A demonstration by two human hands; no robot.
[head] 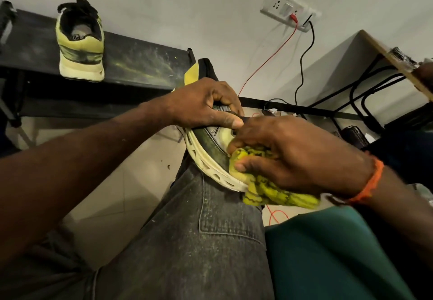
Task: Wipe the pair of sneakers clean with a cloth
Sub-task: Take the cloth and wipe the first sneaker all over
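Down on the grey-jeaned knee (206,241), one sneaker (210,149) lies tilted on its side, pale sole toward the left. The right hand (293,156) bunches a yellow cloth (269,189) tight, thumb and fingers curled around it, and presses it onto the sneaker's toe end. The left hand (201,105) clamps the upper, fingers wrapped over the laces. Further back, the second sneaker (80,41) stands alone on a dusty black bench (140,65), heel facing us, against the wall.
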